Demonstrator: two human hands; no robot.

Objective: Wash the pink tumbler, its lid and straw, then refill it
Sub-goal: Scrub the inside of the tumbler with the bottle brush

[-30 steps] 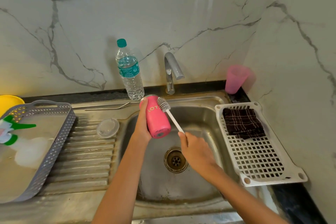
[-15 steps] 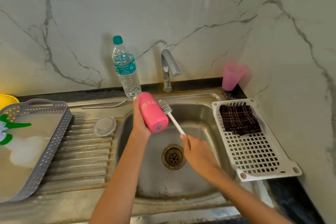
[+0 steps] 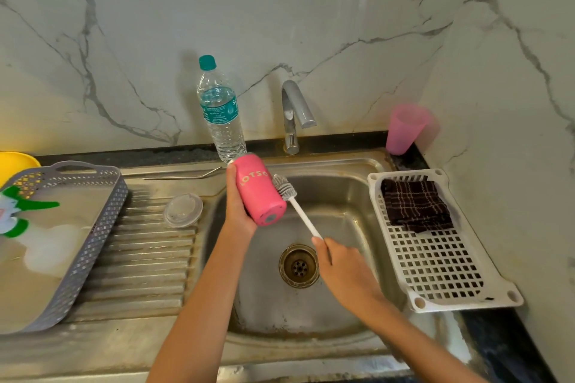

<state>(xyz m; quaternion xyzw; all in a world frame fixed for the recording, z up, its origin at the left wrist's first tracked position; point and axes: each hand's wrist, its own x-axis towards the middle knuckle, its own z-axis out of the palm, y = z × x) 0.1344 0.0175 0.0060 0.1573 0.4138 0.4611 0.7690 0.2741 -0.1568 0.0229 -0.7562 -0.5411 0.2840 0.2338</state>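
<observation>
The left hand (image 3: 238,214) grips the pink tumbler (image 3: 259,193), base toward the person, while the right hand (image 3: 345,270) holds the brush (image 3: 300,212), bristles up-left against its side.

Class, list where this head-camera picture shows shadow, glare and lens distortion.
Head view: the water bottle casts a soft shadow leftward on the marble wall; a pale glare streak runs down that wall, upper right of the tap; wide-angle distortion bows the sink rim.
</observation>
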